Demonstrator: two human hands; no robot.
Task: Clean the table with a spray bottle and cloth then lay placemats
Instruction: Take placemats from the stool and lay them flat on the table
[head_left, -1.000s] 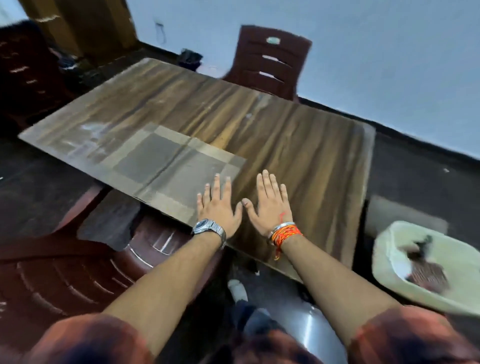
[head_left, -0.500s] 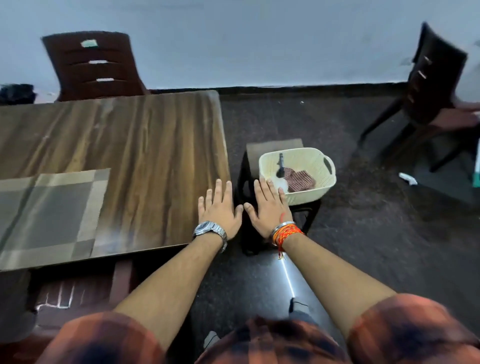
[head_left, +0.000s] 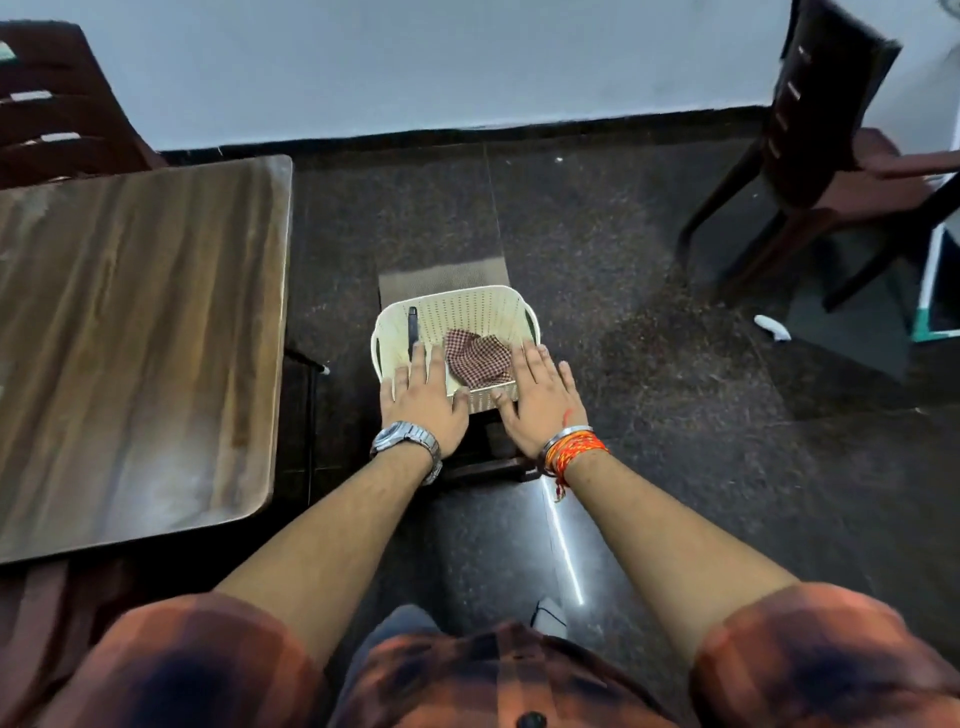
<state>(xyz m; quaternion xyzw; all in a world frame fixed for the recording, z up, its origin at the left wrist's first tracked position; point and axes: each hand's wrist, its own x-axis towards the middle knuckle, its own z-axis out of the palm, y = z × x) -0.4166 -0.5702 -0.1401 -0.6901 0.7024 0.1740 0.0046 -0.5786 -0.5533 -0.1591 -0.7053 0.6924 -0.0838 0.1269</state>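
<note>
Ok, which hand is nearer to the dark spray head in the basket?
Left. The left hand has its fingertips just below the spray head at the left side of the basket; the right hand is across the checked cloth, by the right rim.

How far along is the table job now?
Wiping: cannot tell; cloth and spray bottle lie in the basket. In hand: nothing; left hand and right hand are open at its near rim. Left: no placemat on the table part in view; a mat shows under the basket.
</note>
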